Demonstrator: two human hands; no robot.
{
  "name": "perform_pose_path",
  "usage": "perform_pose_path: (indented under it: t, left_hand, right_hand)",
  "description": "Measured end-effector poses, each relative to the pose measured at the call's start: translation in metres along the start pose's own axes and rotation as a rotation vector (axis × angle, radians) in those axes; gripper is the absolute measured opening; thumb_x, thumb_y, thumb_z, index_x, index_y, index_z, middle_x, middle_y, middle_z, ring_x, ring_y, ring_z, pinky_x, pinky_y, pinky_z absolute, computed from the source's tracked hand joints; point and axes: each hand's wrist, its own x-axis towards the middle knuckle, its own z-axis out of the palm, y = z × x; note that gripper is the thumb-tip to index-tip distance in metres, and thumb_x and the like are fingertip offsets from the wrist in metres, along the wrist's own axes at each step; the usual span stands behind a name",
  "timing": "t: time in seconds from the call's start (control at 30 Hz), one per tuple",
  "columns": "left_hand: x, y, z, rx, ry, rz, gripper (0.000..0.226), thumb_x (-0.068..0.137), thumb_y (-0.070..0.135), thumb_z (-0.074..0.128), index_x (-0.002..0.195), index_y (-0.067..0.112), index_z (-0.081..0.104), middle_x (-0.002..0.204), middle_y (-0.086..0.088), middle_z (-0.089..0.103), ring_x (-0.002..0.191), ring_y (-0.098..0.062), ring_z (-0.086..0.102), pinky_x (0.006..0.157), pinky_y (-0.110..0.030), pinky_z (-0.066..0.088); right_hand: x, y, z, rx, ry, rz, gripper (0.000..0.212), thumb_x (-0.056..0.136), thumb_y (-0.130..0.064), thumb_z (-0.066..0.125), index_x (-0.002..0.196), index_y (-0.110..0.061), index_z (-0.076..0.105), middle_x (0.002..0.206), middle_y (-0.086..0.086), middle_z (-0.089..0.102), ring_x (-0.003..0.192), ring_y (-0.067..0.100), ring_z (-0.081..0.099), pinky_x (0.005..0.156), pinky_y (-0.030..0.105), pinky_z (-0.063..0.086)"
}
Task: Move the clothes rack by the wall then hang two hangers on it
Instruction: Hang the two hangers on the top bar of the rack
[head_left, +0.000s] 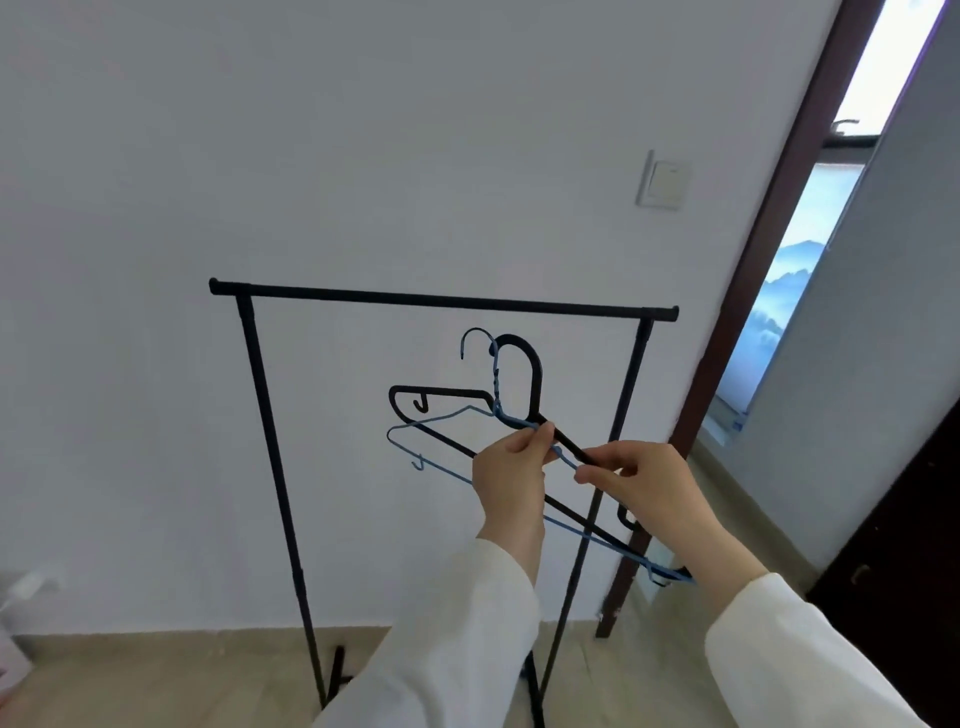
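A black clothes rack (441, 300) stands close to the white wall, its top bar bare. In front of it, below the bar, I hold two hangers together, tilted down to the right. One is a thick black hanger (524, 364); the other is a thin blue wire hanger (447, 475). My left hand (511, 478) pinches both near their necks. My right hand (649, 488) grips their upper arms just to the right. Both hooks point up and sit below the bar, apart from it.
A light switch (665, 179) is on the wall above the rack's right end. A dark brown door frame (748, 291) runs along the right, with a dark door (904, 530) further right. Pale objects (21, 613) lie at the far left floor edge.
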Motion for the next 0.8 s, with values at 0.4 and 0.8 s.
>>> perform_pose_path:
  t: [0.4, 0.8]
  left_hand:
    - [0.105, 0.05, 0.041, -0.091, 0.039, -0.016, 0.02, 0.082, 0.02, 0.066, 0.062, 0.021, 0.062, 0.066, 0.004, 0.064, 0.065, -0.001, 0.061, 0.058, -0.016, 0.044]
    - [0.166, 0.044, 0.044, -0.051, 0.024, -0.075, 0.023, 0.084, 0.022, 0.063, 0.062, 0.02, 0.061, 0.068, 0.005, 0.064, 0.066, 0.0, 0.061, 0.057, -0.016, 0.042]
  right_hand:
    - [0.126, -0.019, -0.018, 0.245, -0.116, -0.026, 0.019, 0.079, -0.022, 0.066, 0.065, -0.035, 0.068, 0.079, -0.01, 0.073, 0.087, 0.004, 0.059, 0.071, 0.014, 0.037]
    - [0.183, -0.014, 0.002, 0.23, -0.117, 0.05, 0.009, 0.083, -0.019, 0.062, 0.078, -0.025, 0.068, 0.073, -0.011, 0.07, 0.079, -0.001, 0.055, 0.063, 0.011, 0.035]
